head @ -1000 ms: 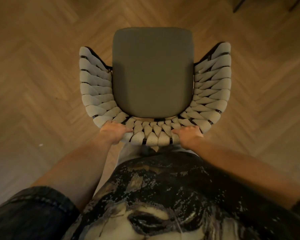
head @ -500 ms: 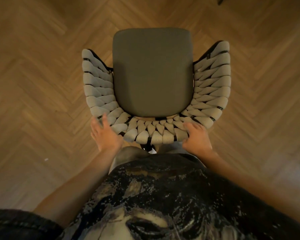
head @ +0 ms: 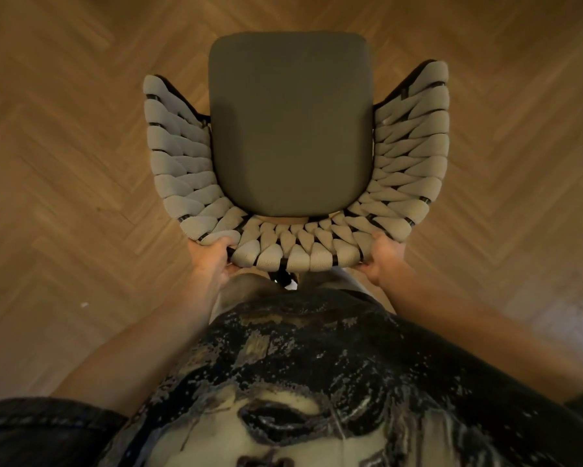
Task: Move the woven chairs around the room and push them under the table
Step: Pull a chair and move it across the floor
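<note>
Gripping the beige woven-rope chair with grey cushion (head: 291, 129) by its curved back, left hand (head: 209, 259) and right hand (head: 382, 256) clamped on the rim. Mid-carry over herringbone wood floor (head: 64, 146), by the look of it. Next: steering toward the table, not in view.

The scene is lit dimly and warmly, the herringbone floor (head: 81, 183) is bowed by wide-angle distortion (strongest at the edges), and the corners are darkened and softened.

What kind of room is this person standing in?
Probably a home dining or living room: a herringbone wood floor and a woven chair with a grey seat cushion, under warm dim lighting. No table shows.
</note>
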`<control>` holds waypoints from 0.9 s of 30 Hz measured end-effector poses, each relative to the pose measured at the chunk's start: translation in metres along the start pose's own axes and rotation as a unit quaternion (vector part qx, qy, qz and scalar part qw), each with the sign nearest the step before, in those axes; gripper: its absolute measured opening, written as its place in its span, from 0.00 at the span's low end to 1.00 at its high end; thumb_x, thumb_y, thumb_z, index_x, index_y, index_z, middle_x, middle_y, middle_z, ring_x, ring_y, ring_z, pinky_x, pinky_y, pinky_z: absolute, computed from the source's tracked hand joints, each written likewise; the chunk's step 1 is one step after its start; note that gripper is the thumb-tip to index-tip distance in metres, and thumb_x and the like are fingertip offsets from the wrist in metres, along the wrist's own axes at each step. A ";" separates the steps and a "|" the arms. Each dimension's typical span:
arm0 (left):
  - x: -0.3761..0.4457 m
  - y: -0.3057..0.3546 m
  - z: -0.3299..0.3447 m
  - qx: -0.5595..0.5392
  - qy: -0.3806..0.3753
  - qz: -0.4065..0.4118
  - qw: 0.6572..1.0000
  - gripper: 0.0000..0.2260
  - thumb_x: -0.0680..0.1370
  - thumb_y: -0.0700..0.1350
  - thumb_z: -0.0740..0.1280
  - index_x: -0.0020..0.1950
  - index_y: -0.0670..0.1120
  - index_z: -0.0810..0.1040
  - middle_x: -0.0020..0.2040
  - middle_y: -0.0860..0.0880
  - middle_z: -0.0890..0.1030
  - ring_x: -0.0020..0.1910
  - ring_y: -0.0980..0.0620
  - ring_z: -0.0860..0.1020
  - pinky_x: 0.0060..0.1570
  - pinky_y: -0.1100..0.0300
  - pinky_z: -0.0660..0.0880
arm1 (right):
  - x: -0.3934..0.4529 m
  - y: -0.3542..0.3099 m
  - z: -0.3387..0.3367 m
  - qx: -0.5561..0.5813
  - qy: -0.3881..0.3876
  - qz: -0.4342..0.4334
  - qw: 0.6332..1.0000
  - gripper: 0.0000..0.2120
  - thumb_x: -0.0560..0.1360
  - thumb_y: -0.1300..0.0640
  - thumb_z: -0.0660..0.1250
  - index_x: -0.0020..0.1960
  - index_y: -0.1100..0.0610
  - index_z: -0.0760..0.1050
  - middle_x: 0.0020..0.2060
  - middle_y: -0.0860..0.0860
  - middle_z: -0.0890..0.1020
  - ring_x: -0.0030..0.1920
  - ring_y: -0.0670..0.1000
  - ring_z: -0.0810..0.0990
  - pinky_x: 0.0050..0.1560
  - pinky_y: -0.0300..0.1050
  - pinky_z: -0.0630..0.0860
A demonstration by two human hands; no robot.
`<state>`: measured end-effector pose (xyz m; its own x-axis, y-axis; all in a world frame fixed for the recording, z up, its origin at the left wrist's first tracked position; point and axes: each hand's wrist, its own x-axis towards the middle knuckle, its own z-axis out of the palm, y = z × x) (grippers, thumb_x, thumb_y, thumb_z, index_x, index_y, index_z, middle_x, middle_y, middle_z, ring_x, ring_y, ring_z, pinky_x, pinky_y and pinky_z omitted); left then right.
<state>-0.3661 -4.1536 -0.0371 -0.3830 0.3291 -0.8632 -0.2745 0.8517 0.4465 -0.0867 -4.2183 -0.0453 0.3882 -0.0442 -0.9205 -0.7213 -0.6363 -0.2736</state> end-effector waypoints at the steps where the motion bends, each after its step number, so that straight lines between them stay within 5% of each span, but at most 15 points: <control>1: -0.001 0.006 0.004 0.000 -0.004 0.005 1.000 0.23 0.75 0.30 0.70 0.64 0.52 0.72 0.54 0.46 0.81 0.50 0.45 0.82 0.35 0.41 0.81 | 0.001 -0.004 0.003 0.008 -0.002 0.002 1.000 0.20 0.83 0.56 0.62 0.73 0.46 0.64 0.64 0.55 0.78 0.61 0.63 0.80 0.50 0.74 0.79; 8: -0.010 0.059 0.054 0.009 -0.014 0.017 1.000 0.21 0.77 0.30 0.67 0.58 0.54 0.70 0.48 0.49 0.78 0.47 0.46 0.80 0.35 0.43 0.79 | 0.008 -0.057 0.030 0.015 -0.016 -0.003 1.000 0.20 0.83 0.56 0.63 0.72 0.48 0.64 0.66 0.57 0.76 0.63 0.65 0.78 0.48 0.77 0.78; 14: -0.017 0.098 0.106 0.016 -0.033 -0.022 0.999 0.22 0.82 0.33 0.62 0.74 0.47 0.64 0.58 0.43 0.76 0.62 0.41 0.77 0.59 0.36 0.76 | 0.017 -0.119 0.053 0.004 -0.028 0.000 1.000 0.20 0.83 0.57 0.63 0.72 0.47 0.64 0.66 0.57 0.77 0.61 0.65 0.80 0.42 0.79 0.77; 19: -0.009 0.139 0.148 0.037 -0.041 -0.034 0.998 0.19 0.83 0.35 0.61 0.73 0.44 0.65 0.62 0.41 0.75 0.58 0.42 0.77 0.59 0.37 0.76 | 0.017 -0.173 0.082 0.004 -0.026 0.013 1.000 0.20 0.83 0.58 0.62 0.71 0.46 0.63 0.66 0.58 0.76 0.61 0.65 0.80 0.46 0.77 0.78; 24: 0.004 0.193 0.199 0.021 -0.047 -0.026 0.998 0.13 0.82 0.32 0.61 0.59 0.49 0.66 0.53 0.44 0.76 0.54 0.43 0.76 0.57 0.37 0.76 | 0.022 -0.235 0.121 0.013 -0.019 0.015 1.000 0.20 0.83 0.58 0.63 0.73 0.46 0.64 0.65 0.56 0.77 0.63 0.66 0.79 0.50 0.78 0.77; 27: 0.016 0.230 0.231 0.003 -0.051 -0.009 0.999 0.16 0.80 0.31 0.63 0.61 0.49 0.69 0.52 0.46 0.79 0.52 0.43 0.79 0.47 0.40 0.80 | 0.026 -0.276 0.149 0.001 -0.031 0.019 0.999 0.20 0.82 0.56 0.66 0.72 0.48 0.67 0.65 0.57 0.78 0.61 0.66 0.80 0.39 0.73 0.80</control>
<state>-0.2316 -3.8584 -0.0023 -0.2865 0.3533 -0.8905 -0.2749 0.8601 0.4297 0.0373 -3.9293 -0.0350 0.3243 -0.0210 -0.9457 -0.7358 -0.6339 -0.2383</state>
